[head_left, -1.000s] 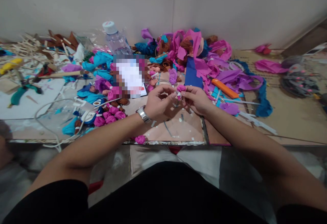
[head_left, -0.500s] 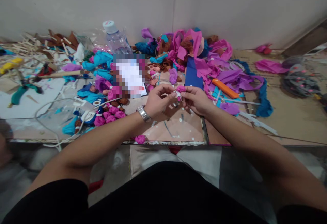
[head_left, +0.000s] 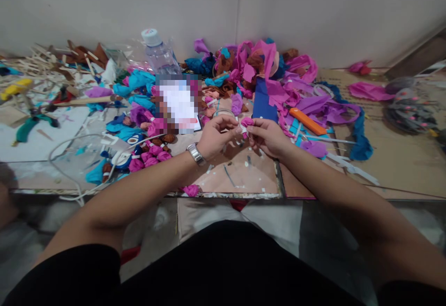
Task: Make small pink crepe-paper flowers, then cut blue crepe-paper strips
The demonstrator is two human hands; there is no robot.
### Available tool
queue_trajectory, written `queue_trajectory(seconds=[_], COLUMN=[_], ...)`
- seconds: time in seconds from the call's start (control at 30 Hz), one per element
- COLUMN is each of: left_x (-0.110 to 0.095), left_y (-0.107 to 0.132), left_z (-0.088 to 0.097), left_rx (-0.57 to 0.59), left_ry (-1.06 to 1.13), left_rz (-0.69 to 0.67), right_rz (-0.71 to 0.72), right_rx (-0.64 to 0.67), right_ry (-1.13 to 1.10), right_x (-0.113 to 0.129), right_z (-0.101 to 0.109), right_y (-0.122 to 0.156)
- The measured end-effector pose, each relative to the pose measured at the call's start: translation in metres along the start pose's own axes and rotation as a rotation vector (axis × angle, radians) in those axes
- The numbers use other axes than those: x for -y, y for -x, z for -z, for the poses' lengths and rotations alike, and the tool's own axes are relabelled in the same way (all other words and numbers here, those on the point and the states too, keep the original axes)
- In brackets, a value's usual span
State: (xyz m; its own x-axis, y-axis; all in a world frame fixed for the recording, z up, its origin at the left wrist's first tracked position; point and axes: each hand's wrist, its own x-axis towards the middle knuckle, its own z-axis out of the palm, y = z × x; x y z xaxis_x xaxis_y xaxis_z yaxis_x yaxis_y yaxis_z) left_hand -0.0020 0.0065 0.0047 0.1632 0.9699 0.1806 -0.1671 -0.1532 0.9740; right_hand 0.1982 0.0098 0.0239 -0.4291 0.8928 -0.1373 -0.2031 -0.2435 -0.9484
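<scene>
A small pink crepe paper bundle [head_left: 247, 122] with a white strip [head_left: 244, 130] at its lower side is between my two hands above the table. My right hand [head_left: 267, 136] is closed, thumb and fingertips pinching the bundle from the right. From the left, my left hand [head_left: 218, 137] has its thumb and curled forefinger at the white strip, fingertips nearly meeting. The fingers partly hide how the strip lies on the paper. Just behind the hands lies a blue flat piece [head_left: 263, 99], and a roll of clear tape [head_left: 224, 114] is partly hidden.
Pink and blue paper bundles [head_left: 150, 159] crowd the left beside a blurred phone [head_left: 195, 123], a white cable [head_left: 52, 157] and a water bottle [head_left: 160, 55]. An orange cutter [head_left: 306, 121] lies right among purple crepe strips [head_left: 310, 101]. Green-handled pliers [head_left: 26, 129] rest far left.
Both hands stay in nearly the same place, with only slight finger movement around the pink bundle and its white strip. The surroundings look the same.
</scene>
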Motion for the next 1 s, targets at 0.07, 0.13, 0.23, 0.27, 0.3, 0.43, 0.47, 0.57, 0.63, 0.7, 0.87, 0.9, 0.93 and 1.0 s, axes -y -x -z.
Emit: queue_trajectory(seconds=[0.07,0.13,0.23,0.27,0.3,0.43,0.47,0.57,0.63,0.7,0.87,0.9,0.93,1.0], left_x=[0.0001,0.0,-0.0002,-0.0003,-0.0005,-0.0015,-0.0016,-0.0013,-0.0007,-0.0003,-0.0007,-0.0009,-0.0009,-0.0007], left_y=[0.0004,0.0006,0.0009,0.001,0.0013,0.0024,0.0025,0.0019,0.0014,0.0012,0.0014,0.0015,0.0015,0.0018], left_z=[-0.0003,-0.0005,-0.001,-0.0012,-0.0014,-0.0018,-0.0016,-0.0003,0.0004,0.0004,-0.0007,-0.0008,-0.0008,-0.0007], left_rx=[-0.002,-0.006,-0.025,-0.027,-0.028,-0.039,-0.038,-0.01,0.001,-0.004,-0.061,-0.068,-0.068,-0.057], left_ry=[-0.01,-0.024,-0.045,-0.052,-0.062,-0.105,-0.109,-0.086,-0.081,-0.095,-0.129,-0.135,-0.141,-0.146], left_rz=[-0.007,-0.028,-0.051,-0.052,-0.054,-0.074,-0.077,-0.058,-0.053,-0.067,-0.12,-0.126,-0.127,-0.113], right_rz=[0.001,0.01,0.024,0.023,0.018,0.006,0.008,0.021,0.02,0.013,0.001,-0.002,-0.003,-0.001], right_rx=[-0.011,-0.024,-0.032,-0.033,-0.033,-0.027,-0.025,-0.021,-0.014,-0.011,-0.026,-0.023,-0.018,-0.008], right_ry=[0.001,-0.001,-0.014,-0.02,-0.022,-0.016,-0.017,-0.022,-0.017,-0.013,-0.01,-0.006,-0.003,0.001], right_x=[0.0005,0.001,0.0016,0.0016,0.0016,0.0008,0.0007,0.0009,0.0013,0.0017,0.0023,0.0022,0.0021,0.0017], right_z=[-0.0009,-0.0018,-0.0026,-0.0025,-0.0023,-0.0005,-0.0002,-0.0004,-0.0009,-0.0014,-0.0018,-0.0018,-0.0016,-0.0013], right_y=[-0.0002,-0.0003,-0.0003,-0.0003,-0.0003,-0.0012,-0.0014,-0.0012,-0.0004,0.0005,0.0014,0.0013,0.0011,0.001])
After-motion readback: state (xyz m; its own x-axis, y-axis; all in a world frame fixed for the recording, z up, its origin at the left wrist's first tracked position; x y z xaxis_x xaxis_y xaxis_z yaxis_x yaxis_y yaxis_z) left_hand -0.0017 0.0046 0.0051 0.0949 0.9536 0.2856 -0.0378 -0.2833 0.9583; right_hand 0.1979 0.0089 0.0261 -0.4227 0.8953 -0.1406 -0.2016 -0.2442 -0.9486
